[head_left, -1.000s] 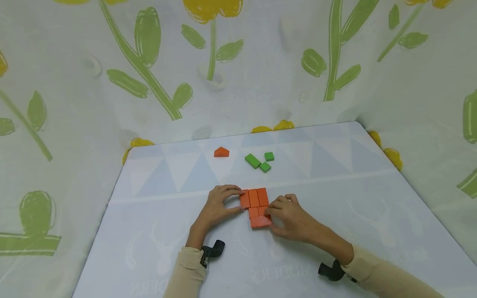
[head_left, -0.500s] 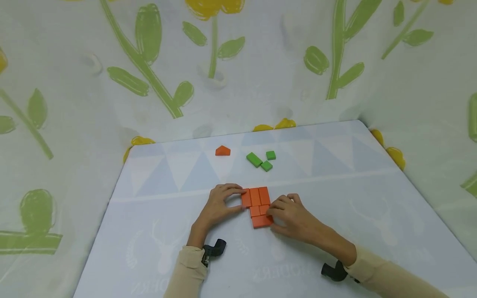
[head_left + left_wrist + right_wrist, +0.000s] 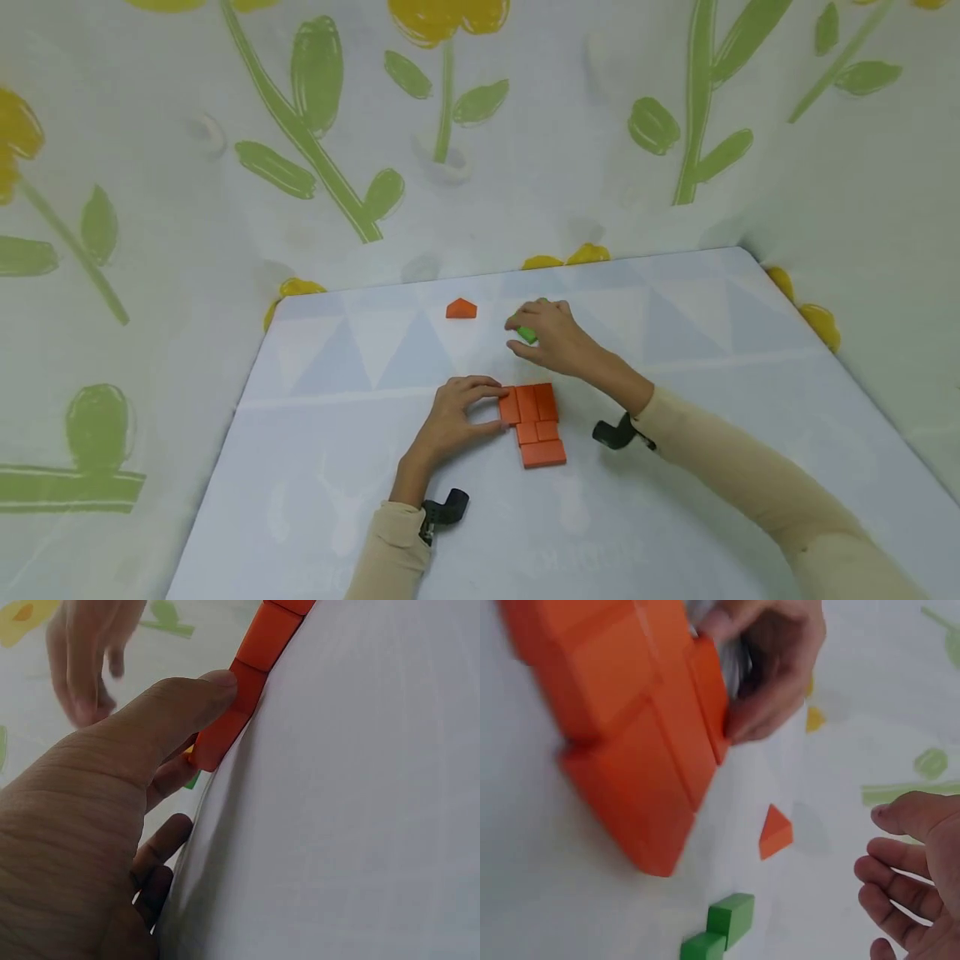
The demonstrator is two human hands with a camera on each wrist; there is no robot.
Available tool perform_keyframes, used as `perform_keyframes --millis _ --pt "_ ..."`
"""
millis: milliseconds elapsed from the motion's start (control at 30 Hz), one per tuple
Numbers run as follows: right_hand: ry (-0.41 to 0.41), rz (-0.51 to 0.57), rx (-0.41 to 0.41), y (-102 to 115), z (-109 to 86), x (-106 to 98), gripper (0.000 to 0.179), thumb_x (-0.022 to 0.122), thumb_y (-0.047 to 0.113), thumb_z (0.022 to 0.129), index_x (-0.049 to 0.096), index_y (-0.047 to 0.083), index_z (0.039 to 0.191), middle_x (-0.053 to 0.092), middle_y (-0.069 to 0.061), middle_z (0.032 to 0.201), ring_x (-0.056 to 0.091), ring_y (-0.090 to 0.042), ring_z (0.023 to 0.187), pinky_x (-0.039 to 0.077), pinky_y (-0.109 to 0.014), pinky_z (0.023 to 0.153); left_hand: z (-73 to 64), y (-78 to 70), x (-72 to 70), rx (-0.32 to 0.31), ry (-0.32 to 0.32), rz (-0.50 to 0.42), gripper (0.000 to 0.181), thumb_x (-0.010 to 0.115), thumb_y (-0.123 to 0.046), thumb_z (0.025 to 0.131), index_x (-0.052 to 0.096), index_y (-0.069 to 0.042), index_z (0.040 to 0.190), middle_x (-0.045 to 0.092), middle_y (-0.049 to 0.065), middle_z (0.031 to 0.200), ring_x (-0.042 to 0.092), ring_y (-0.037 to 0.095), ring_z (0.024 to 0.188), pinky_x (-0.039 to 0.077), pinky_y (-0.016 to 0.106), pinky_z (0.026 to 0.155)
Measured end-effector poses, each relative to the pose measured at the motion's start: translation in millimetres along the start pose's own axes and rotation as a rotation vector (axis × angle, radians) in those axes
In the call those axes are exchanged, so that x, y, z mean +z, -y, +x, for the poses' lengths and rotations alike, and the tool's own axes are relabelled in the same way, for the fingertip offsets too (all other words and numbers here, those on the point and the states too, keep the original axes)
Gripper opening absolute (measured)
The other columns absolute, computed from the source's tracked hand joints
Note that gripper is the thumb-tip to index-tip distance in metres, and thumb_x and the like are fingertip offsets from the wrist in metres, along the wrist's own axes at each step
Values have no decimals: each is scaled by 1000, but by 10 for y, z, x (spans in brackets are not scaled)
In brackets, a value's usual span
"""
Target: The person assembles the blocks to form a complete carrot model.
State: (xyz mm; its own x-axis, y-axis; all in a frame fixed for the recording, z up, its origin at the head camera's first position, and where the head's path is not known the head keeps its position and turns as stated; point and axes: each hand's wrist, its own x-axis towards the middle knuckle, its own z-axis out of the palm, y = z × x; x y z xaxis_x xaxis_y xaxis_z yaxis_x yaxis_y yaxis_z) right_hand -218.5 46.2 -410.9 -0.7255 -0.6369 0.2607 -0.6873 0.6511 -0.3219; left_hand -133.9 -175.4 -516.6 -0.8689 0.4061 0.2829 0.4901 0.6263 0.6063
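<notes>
My left hand (image 3: 450, 421) holds the leftmost orange block (image 3: 509, 408) by its two ends, index finger at the far end and thumb at the near one. Three long orange blocks stand side by side there, with two small orange blocks (image 3: 537, 432) and a crosswise orange block (image 3: 543, 454) nearer me. Over the green blocks (image 3: 527, 334) hovers my right hand (image 3: 555, 337), thumb and fingers spread, hiding most of them. In the right wrist view that hand's relaxed fingers hold nothing; two green blocks (image 3: 731, 919) touch each other below.
An orange peaked block (image 3: 461, 309) lies toward the back of the table, left of the right hand. The pale patterned table (image 3: 315, 467) meets a flower-printed cloth wall (image 3: 555, 167) behind. Both wrists carry black cameras.
My right hand has left the near orange blocks and moved forward over the green ones. The left hand keeps its hold on the leftmost orange block.
</notes>
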Motion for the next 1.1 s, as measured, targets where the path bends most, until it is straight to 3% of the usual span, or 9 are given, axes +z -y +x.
perform_keyframes --millis 233,400,667,800,900,1100 --pt "97 -61 124 -166 707 267 36 69 32 96 69 10 124 64 -5 121 52 -27 116 35 -52 97 9 -8 66 -14 3 2 48 77 -48 85 67 -34 130 57 -14 132 46 14 122 34 48 103" --pt "174 -53 153 -241 1003 466 44 64 38 98 65 10 133 60 -8 133 48 -29 123 34 -51 98 2 -30 111 -30 4 -21 48 77 -47 85 66 -35 130 56 -15 132 45 14 122 33 48 104" --pt "210 -119 87 -230 1189 656 36 66 36 97 69 15 126 63 -4 128 49 -26 121 32 -50 98 -20 -66 103 -31 6 -3 48 76 -48 85 66 -34 130 57 -14 133 46 13 123 34 47 103" --pt "193 -180 47 -208 1218 726 46 65 39 97 62 12 134 59 -5 134 46 -26 126 32 -49 100 -13 -63 63 -11 -2 7 48 78 -46 85 67 -33 130 57 -13 132 47 15 123 35 48 102" --pt "170 -155 38 -186 1248 769 46 63 37 99 61 10 136 59 -8 133 47 -28 125 33 -50 99 -5 -52 35 0 1 9 48 78 -46 85 67 -33 130 58 -13 132 47 15 123 36 48 102" --pt "105 -96 30 -165 1327 848 27 72 29 94 68 12 116 62 -3 115 52 -25 109 34 -46 92 15 -12 -25 -2 7 24 48 77 -46 85 67 -32 130 57 -13 133 46 15 124 34 47 103"
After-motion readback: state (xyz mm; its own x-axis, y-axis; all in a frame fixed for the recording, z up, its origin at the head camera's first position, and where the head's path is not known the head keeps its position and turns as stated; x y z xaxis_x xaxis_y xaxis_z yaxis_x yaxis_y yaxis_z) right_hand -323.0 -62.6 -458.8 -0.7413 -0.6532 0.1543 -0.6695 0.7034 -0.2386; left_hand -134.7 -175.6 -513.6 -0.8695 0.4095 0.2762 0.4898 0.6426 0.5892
